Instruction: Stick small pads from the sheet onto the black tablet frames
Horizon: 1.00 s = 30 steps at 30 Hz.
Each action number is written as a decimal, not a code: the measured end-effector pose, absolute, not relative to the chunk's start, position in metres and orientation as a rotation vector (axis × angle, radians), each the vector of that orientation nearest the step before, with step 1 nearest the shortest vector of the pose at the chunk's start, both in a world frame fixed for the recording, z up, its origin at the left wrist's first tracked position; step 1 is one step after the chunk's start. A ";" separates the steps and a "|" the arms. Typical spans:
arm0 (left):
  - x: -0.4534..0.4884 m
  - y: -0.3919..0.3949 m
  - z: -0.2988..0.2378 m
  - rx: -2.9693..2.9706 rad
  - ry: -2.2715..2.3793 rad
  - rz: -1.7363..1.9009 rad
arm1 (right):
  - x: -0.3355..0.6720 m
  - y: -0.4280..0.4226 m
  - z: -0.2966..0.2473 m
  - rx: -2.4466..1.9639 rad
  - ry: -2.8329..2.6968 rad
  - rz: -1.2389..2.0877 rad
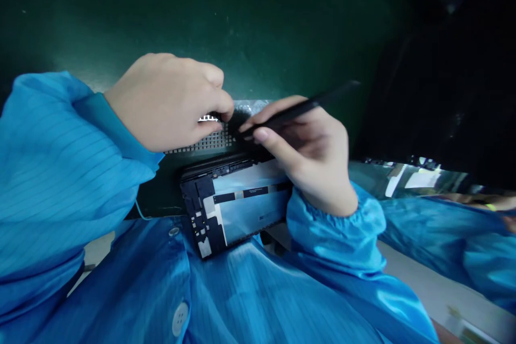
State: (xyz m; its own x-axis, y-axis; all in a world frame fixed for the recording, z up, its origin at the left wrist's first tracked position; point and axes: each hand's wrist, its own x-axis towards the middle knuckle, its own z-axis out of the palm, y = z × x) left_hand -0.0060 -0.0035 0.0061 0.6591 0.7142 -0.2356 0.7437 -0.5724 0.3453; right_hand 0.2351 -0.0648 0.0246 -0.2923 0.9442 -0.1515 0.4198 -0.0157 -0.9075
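Note:
My left hand is closed, thumb and forefinger pinching a sheet of small grey squares that lies partly under it. A few squares between those fingers shine white. In my right hand are slim black tweezers, held like a pen and blurred. Their lower end points down at the right end of the sheet, close to my left fingertips; the tip itself is hard to make out. Just below both hands is an opened phone, tilted, with its inner parts and a pale blue panel showing. My right wrist covers its right end.
The dark green tabletop stretches beyond my hands. On the right stands a large black object. Pale strips and a white label lie near it. Another person's blue sleeve reaches in at the right.

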 end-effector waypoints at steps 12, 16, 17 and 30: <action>-0.005 -0.005 0.009 2.474 1.159 -0.154 | 0.200 -0.157 -0.003 -1.435 -1.546 0.815; -0.004 -0.005 0.009 2.473 1.165 -0.152 | 0.210 -0.147 0.015 -1.440 -1.715 0.835; -0.003 -0.005 0.009 2.472 1.168 -0.160 | 0.215 -0.138 0.020 -1.444 -1.753 0.854; -0.003 -0.005 0.008 2.418 1.179 -0.133 | 0.247 -0.035 0.006 -1.238 -2.018 1.301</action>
State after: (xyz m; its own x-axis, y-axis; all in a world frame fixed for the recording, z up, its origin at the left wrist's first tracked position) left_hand -0.0034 -0.0047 0.0077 0.6309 0.7260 -0.2737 0.7686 -0.5370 0.3476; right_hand 0.2466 -0.0353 0.0056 -0.5049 0.8571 -0.1021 0.4469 0.1584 -0.8804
